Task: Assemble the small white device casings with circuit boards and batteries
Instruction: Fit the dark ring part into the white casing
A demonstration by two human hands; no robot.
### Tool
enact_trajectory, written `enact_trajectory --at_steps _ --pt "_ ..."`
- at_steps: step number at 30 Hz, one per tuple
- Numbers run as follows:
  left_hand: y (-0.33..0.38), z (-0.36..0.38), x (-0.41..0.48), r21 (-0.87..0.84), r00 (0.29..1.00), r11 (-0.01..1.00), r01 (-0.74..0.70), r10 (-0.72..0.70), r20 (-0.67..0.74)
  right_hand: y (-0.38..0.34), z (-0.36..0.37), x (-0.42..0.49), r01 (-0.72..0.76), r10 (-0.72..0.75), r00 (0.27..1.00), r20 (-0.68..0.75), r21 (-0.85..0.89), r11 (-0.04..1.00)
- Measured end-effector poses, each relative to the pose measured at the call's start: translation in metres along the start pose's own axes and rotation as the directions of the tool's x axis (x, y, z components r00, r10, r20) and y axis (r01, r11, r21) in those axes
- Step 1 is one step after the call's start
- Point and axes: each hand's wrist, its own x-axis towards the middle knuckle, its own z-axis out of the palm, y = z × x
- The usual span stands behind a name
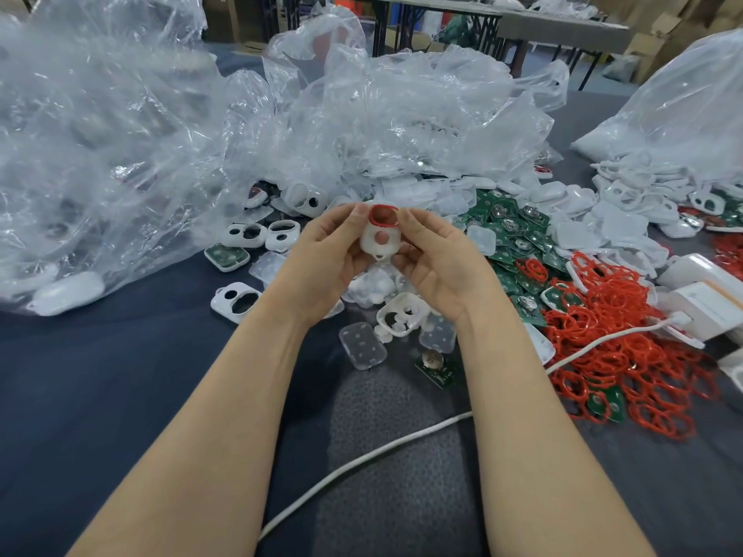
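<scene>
Both my hands hold one small white casing (380,240) up over the table. A red rubber ring (383,216) sits around its upper opening. My left hand (325,255) grips the casing's left side with thumb and fingers; my right hand (436,255) pinches its right side. Green circuit boards with coin batteries (510,229) lie heaped to the right. One board with a battery (436,365) lies alone near my right forearm. Empty white casings (235,301) are scattered to the left. Below my hands lies another casing (402,315).
Crumpled clear plastic bags (120,134) fill the left and back of the dark table. A pile of red rubber rings (627,327) lies at the right, beside white boxes (707,299). A white cable (362,460) crosses a grey textured pad (402,456).
</scene>
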Motion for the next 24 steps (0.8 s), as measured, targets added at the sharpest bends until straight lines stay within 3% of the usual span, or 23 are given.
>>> enact_trajectory --at_steps 8,10,11,14,18,21,24 --pt "0.001 0.002 0.000 -0.060 0.998 0.997 0.055 -0.056 -0.021 0.001 0.000 0.001 -0.008 0.009 1.000 -0.018 0.060 0.998" --pt "0.001 0.002 0.000 -0.039 0.996 0.997 0.070 -0.072 -0.048 0.003 0.001 0.002 0.020 -0.022 0.996 -0.081 -0.026 0.999" --pt "0.000 0.004 0.000 -0.004 0.993 0.997 0.080 -0.080 -0.081 0.005 0.002 0.002 0.057 -0.080 0.987 -0.140 -0.163 0.985" --pt "-0.005 0.006 0.002 0.215 0.980 0.972 0.091 -0.049 -0.192 0.014 0.008 0.003 0.146 -0.376 0.895 -0.242 -0.635 0.758" --pt "-0.006 0.008 0.002 0.377 0.978 0.925 0.054 0.027 -0.206 0.017 0.013 0.003 0.236 -0.585 0.803 -0.114 -0.841 0.488" --pt "-0.006 0.007 0.002 0.397 0.978 0.917 0.042 0.044 -0.206 0.016 0.012 0.003 0.264 -0.591 0.804 -0.061 -0.855 0.447" --pt "-0.006 0.006 0.002 0.357 0.980 0.933 0.051 0.022 -0.198 0.014 0.011 0.003 0.268 -0.570 0.819 -0.066 -0.834 0.482"
